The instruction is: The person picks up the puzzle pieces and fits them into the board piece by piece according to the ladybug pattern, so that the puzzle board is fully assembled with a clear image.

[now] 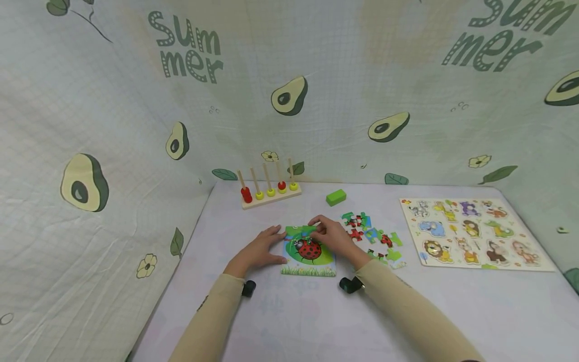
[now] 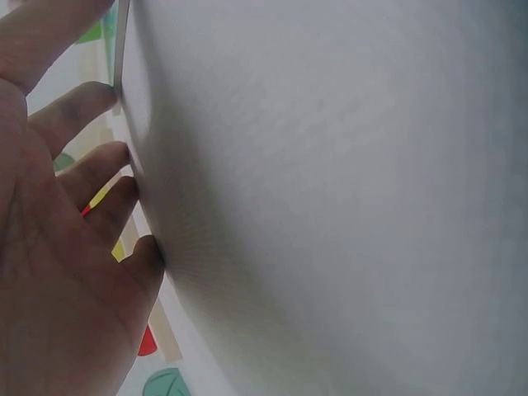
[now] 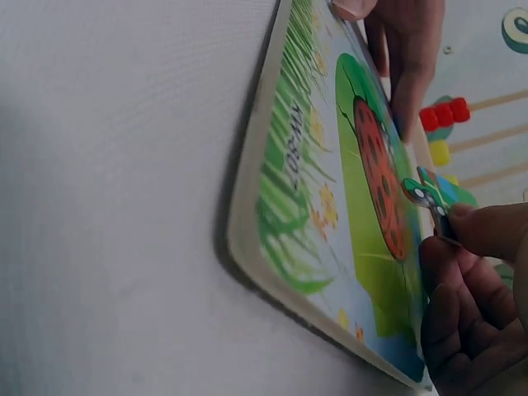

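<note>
A ladybug puzzle board (image 1: 307, 271) lies flat on the table, its grass strip toward me. My left hand (image 1: 260, 251) rests at the board's left side, fingers spread and the thumb at its edge. In the left wrist view the fingertips of the left hand (image 2: 74, 214) touch down on the surface. Over the upper part of the board, my right hand (image 1: 332, 236) pinches a puzzle piece (image 3: 433, 198) between thumb and finger. That piece looks green and blue with a dark part, tilted above the picture. Loose puzzle pieces (image 1: 355, 234) lie scattered right of the board.
Behind the board stands a peg counter (image 1: 271, 199) with red and yellow beads. A green block (image 1: 336, 197) sits to its right. On the right side of the table (image 1: 307, 322) lies a wooden animal puzzle board (image 1: 545, 262). A printed curtain (image 1: 344, 156) hangs behind.
</note>
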### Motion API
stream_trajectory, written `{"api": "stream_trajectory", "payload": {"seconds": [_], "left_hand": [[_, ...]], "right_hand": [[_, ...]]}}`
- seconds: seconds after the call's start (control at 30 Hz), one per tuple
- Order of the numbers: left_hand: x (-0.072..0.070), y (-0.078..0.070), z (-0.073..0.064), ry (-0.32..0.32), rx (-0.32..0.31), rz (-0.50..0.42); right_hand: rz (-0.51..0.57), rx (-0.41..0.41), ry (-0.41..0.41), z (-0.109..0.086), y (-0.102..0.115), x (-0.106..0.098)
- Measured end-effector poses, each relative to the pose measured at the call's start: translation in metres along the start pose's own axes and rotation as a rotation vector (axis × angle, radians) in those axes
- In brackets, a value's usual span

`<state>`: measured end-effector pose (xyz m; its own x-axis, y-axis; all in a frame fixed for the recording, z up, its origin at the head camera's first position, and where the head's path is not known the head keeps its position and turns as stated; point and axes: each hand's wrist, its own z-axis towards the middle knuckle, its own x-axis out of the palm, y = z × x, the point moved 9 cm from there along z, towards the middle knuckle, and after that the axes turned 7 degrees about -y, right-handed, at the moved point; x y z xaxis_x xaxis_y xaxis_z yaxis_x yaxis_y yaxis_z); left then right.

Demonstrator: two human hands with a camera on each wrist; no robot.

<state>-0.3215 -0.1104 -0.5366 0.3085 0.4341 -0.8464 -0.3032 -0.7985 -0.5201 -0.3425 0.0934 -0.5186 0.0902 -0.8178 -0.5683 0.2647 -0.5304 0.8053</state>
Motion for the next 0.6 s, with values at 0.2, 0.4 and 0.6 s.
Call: {"api": "stream_trajectory", "payload": {"seconds": [0.2,0.4,0.6], "left_hand": [[0.000,0.000,0.000,0.001,0.003,0.004],[-0.001,-0.001,-0.001,0.007,-0.004,-0.004],[-0.001,-0.001,0.000,0.009,-0.007,-0.002]], "right_hand": [[-0.015,-0.004,0.019,0.004,0.005,0.011],[-0.011,-0.008,0.028,0.006,0.012,0.018],[-0.004,0.021,0.041,0.009,0.014,0.025]]}}
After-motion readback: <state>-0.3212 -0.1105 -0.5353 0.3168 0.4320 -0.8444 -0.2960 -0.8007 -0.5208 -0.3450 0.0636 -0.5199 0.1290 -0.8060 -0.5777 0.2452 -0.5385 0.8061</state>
